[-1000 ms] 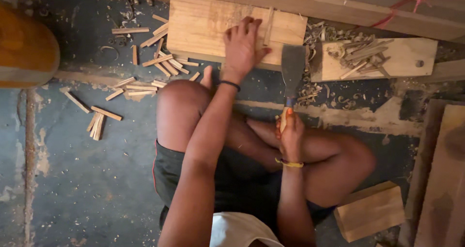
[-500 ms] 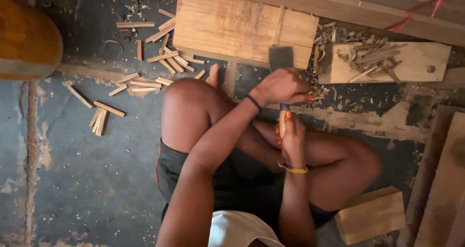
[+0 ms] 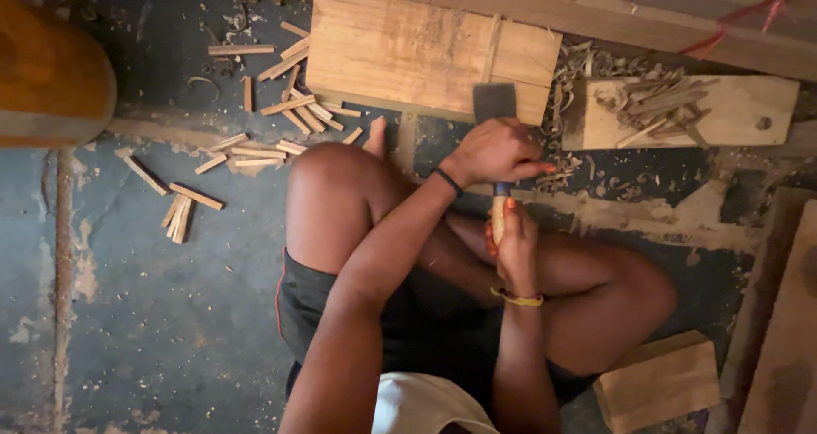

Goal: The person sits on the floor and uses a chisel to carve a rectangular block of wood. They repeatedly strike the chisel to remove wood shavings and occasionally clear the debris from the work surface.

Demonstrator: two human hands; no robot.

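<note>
Chisel point(image 3: 495, 136): it is held upright in front of the crossed legs, its broad dark blade point(image 3: 494, 102) lying against the near edge of the board point(image 3: 400, 51) on the floor. The wooden handle point(image 3: 498, 217) is gripped in the right hand point(image 3: 513, 242), whose fingers are closed round it. The left hand point(image 3: 492, 151) is laid over the tool just below the blade, fingers curled across it; whether they are fully closed round the shaft cannot be told. A dark band is worn on the left wrist, a yellow one on the right.

A thin strip point(image 3: 491, 47) is seen lying across the board, just above the blade. To the right of the board a smaller block point(image 3: 740, 115) is set, with sticks and shavings point(image 3: 659, 102) piled on it. More short sticks point(image 3: 281, 119) are scattered on the floor point(image 3: 170, 315) to the left of the board. Another block point(image 3: 659, 383) is placed beside the right knee, and a rounded brown shape point(image 3: 47, 68) fills the upper left corner.
</note>
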